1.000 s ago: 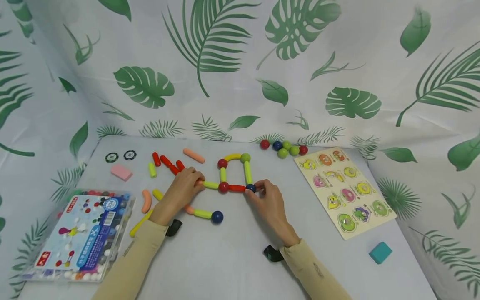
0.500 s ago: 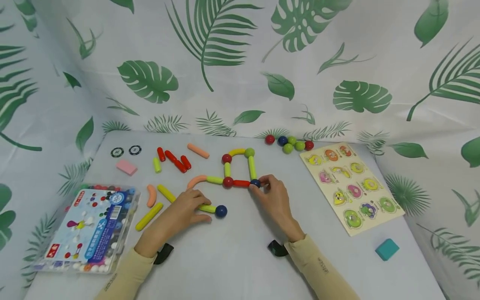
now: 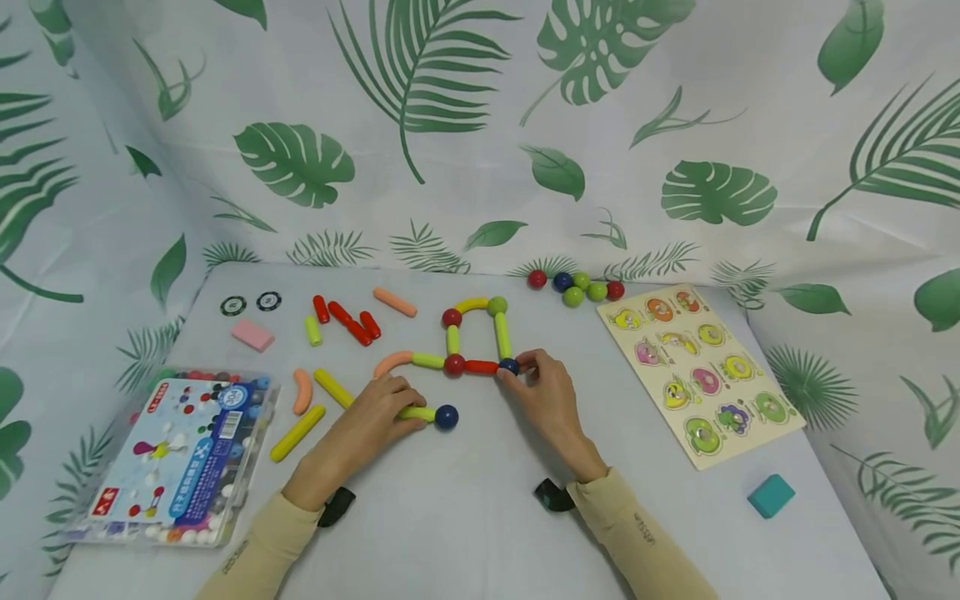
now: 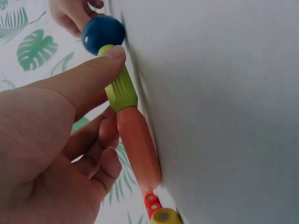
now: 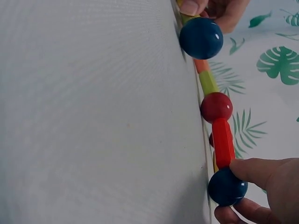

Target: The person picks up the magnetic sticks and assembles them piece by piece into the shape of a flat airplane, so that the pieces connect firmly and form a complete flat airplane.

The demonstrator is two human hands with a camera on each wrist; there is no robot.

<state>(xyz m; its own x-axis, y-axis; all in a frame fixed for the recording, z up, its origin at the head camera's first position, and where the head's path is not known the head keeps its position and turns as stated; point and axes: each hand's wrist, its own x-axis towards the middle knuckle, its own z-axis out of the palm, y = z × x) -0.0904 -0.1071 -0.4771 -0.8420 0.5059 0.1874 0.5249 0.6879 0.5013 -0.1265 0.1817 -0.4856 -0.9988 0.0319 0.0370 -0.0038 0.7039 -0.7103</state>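
Observation:
A flat figure of sticks and balls (image 3: 480, 337) lies mid-table. At its lower right corner sits a dark blue ball (image 3: 510, 365), which my right hand (image 3: 519, 373) pinches; the right wrist view shows this ball (image 5: 227, 186) between thumb and finger, joined to a red stick (image 5: 223, 142). My left hand (image 3: 397, 410) grips a loose green stick (image 3: 418, 413) that carries a blue ball (image 3: 446, 416) at one end. In the left wrist view my thumb lies on the green stick (image 4: 120, 88), with an orange stick (image 4: 138, 147) at its other end.
A clear box of pieces (image 3: 180, 458) stands front left, near loose yellow sticks (image 3: 298, 432). Red sticks (image 3: 345, 321), a pink eraser (image 3: 252, 335) and two chips (image 3: 233, 305) lie behind. Several balls (image 3: 573, 287), a fruit puzzle board (image 3: 701, 375) and a teal block (image 3: 770, 496) are at the right.
My left hand left the figure's left end, came down to the loose green stick with the blue ball and took hold of it. The right hand stayed on the corner ball.

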